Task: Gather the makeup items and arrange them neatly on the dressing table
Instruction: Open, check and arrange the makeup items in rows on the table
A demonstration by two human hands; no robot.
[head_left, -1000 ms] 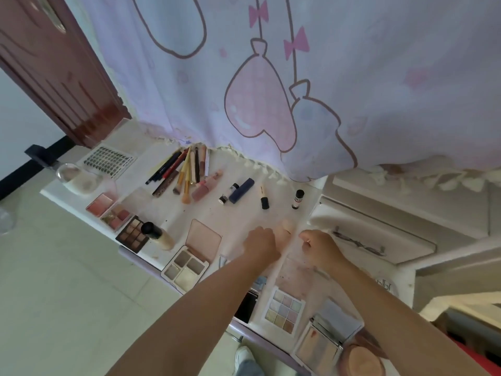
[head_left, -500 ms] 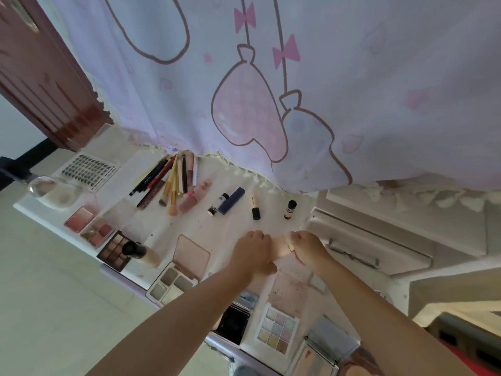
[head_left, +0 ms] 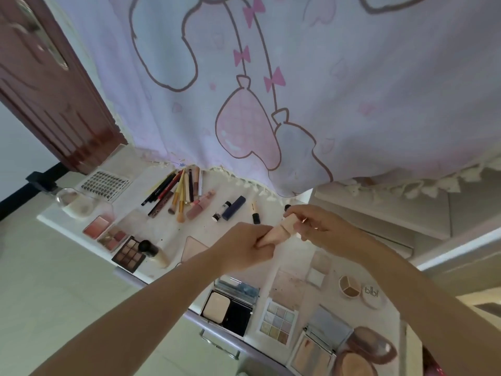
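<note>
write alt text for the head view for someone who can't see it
Two bare hands hold a peach tube above a white dressing table: the left hand grips its lower end, the right hand pinches its cap end. Brushes and pencils, lipsticks and open palettes lie around, under a pink cartoon curtain.

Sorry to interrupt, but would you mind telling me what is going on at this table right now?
A person is tidying makeup on a white dressing table. Both hands hold one peach-coloured tube just above the table: the left hand grips its narrow end, and the right hand pinches the cap end. Brushes and pencils lie bunched at the back, lipsticks beside them, and open palettes sit along the front edge.
</note>
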